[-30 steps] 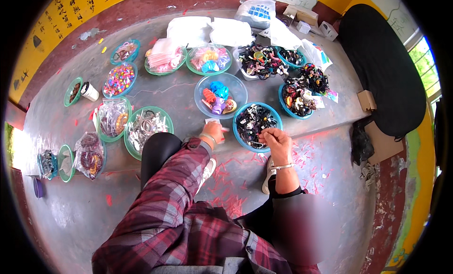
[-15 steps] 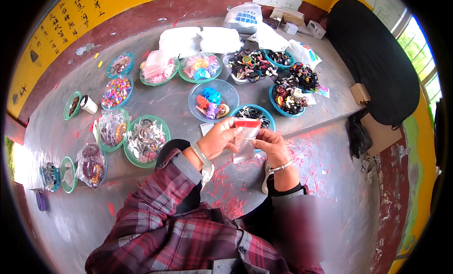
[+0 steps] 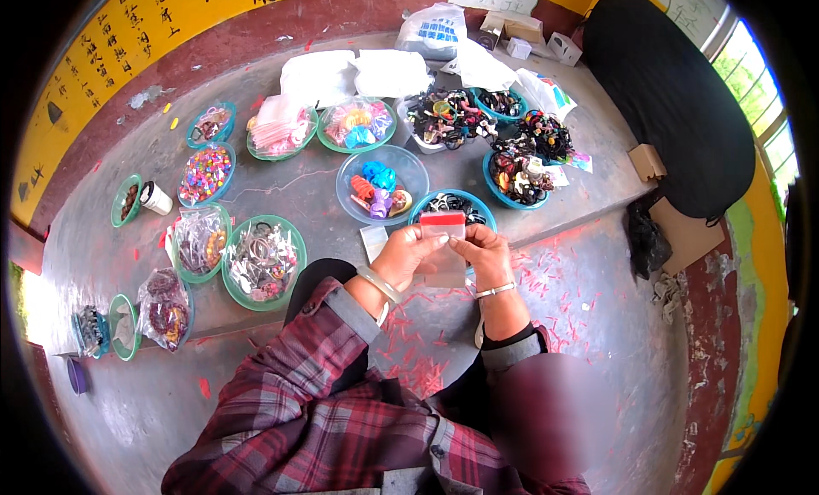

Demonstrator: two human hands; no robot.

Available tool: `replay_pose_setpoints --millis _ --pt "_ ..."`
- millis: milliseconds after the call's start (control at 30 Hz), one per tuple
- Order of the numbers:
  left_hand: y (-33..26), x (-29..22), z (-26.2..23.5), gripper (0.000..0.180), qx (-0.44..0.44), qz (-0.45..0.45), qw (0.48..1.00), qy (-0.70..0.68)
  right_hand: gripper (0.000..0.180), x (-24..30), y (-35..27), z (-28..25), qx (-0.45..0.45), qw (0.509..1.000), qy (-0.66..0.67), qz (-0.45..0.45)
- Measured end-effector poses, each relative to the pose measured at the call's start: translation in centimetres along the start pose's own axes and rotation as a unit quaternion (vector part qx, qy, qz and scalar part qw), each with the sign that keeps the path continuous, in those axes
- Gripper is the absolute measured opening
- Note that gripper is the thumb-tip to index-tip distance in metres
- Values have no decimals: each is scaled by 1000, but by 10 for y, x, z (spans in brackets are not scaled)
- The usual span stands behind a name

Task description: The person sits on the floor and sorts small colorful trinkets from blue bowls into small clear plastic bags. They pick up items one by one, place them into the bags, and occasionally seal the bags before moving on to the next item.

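Both hands (image 3: 488,260) pinch a clear red-topped bag (image 3: 443,223); it lies between them.

Bag (image 3: 443,229) red-topped, apparently clear below — left sleeve (image 3: 290,358) maroon-and-grey plaid.

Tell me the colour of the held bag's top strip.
The top strip is red; the head view shows it best.

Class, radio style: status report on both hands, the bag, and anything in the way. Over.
Left hand, right hand: both pinching bag. Bag see-through, red strip along far edge. Hands and bag partly hide blue bowl beyond.
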State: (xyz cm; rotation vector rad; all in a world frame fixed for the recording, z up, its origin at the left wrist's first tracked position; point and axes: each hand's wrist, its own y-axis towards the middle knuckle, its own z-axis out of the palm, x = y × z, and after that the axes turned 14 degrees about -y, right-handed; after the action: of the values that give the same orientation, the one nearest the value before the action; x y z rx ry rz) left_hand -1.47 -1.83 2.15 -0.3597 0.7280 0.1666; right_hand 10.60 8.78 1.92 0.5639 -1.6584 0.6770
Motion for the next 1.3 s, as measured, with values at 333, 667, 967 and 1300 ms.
replay_pose_setpoints --millis 333,667,967,1300 --pt "8 7 -10 21 0 43 999 -4 14 0 3 5 -51 995 -83 -36" --pt "6 8 -7 24 -15 54 998 22 14 0 -1 10 -105 986 -107 -77" --pt "3 8 -2 22 4 21 999 -32 11 -2 -2 8 -134 987 -73 -50" --pt "6 9 -4 21 -9 -5 999 -51 6 2 -4 9 -278 894 -303 -180"
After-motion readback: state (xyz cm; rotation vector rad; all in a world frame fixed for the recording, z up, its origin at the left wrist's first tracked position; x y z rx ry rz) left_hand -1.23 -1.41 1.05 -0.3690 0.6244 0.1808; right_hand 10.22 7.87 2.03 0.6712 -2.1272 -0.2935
